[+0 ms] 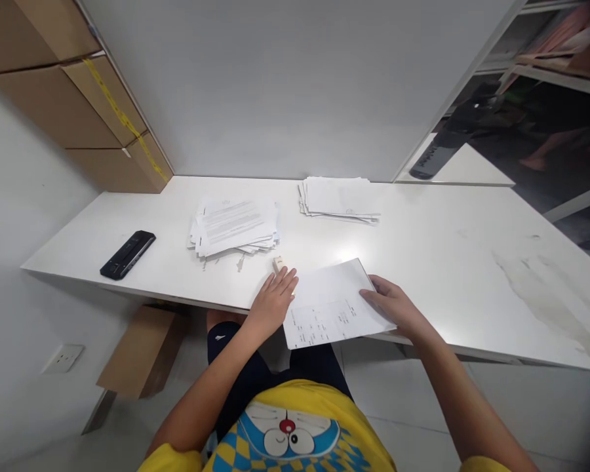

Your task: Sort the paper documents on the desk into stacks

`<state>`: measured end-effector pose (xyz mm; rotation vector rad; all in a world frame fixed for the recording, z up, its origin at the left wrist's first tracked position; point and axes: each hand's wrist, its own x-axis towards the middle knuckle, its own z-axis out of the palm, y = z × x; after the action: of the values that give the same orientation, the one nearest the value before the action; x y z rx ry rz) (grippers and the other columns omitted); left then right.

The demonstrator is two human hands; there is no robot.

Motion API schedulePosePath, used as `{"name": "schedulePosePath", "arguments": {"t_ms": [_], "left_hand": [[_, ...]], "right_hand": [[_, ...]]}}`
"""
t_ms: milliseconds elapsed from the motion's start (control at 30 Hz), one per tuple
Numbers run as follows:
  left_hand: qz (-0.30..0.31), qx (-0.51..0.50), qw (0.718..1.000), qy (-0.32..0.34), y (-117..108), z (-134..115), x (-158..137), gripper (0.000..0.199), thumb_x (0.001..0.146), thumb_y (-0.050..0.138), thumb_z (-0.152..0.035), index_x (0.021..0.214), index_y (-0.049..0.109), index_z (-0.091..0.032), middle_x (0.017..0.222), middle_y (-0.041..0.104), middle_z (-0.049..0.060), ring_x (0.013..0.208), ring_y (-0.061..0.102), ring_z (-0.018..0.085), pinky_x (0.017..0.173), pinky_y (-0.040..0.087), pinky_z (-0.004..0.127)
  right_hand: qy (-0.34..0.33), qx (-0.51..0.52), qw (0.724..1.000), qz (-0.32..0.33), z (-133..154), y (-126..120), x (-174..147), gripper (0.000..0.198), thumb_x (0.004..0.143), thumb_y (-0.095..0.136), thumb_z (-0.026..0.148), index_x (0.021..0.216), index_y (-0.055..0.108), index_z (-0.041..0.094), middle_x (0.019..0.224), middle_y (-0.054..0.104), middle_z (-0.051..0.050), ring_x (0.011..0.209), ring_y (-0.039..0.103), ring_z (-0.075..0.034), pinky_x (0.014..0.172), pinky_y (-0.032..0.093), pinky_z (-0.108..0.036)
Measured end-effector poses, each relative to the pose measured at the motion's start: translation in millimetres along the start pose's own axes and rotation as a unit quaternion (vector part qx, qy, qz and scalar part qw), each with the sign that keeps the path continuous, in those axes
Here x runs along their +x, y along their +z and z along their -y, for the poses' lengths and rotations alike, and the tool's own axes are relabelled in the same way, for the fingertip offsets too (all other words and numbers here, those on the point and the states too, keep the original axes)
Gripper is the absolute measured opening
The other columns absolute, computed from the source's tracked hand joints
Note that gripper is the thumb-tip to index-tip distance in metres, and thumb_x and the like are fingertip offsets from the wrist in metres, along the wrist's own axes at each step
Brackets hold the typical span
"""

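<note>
Head view: paper (334,288) sits between my two hands at the near edge of the desk (447,262). Right hand (396,307) has its right side pinched, thumb on top, the other fingers going round the edge and partly hidden. Left hand (274,303) is palm down, fingers straight and close together, right by the paper's left edge and over a small cream block (278,263); block's far end pokes out past the fingertips, rest covered, can't tell what it is. Near edge of the paper overhangs the desk, above my lap. Desk is white and glossy, with a grey smudged patch (550,301) at right. Loose paper stack (235,226) beyond the left hand, second stack (339,196) against the grey panel (295,85) at the back. Black phone (128,255) lies toward the left end. Cardboard boxes (98,108) piled at far left, yellow tape running down them; another carton (140,351) below desk level, near a wall socket (65,359). Dark bottle (442,144) past the panel on the right. Paper itself: white, upper part blank, small dark print scattered over the near half, too small to read. One sheet or several, can't tell.
</note>
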<state>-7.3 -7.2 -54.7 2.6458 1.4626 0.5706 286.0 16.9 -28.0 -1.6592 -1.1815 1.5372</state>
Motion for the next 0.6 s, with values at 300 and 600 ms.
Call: {"name": "schedulePosePath", "arguments": {"t_ms": [300,600], "left_hand": [[-0.019,-0.159,0.985,-0.062,-16.8,-1.1,-1.7,0.044,0.104,0.034,-0.034,0.146,0.044,-0.025,0.154,0.043,0.006,0.151,0.019,0.023,0.12,0.032,0.049],[0.0,-0.242,0.96,-0.144,-18.7,2.3,-6.0,0.043,0.098,0.05,-0.043,0.138,0.054,-0.03,0.156,0.04,0.004,0.153,0.008,0.031,0.116,0.034,0.057]], "right_hand": [[-0.057,-0.018,0.997,0.045,-1.7,-19.6,14.5,0.048,0.076,0.068,0.049,0.114,0.064,0.02,0.097,0.074,-0.008,0.084,0.07,-0.029,0.068,0.055,-0.037],[-0.186,-0.051,0.945,-0.263,83.5,-71.1,150.4,0.032,0.074,0.057,0.037,0.101,0.064,0.022,0.088,0.067,-0.004,0.082,0.06,-0.023,0.071,0.049,-0.033]]}}
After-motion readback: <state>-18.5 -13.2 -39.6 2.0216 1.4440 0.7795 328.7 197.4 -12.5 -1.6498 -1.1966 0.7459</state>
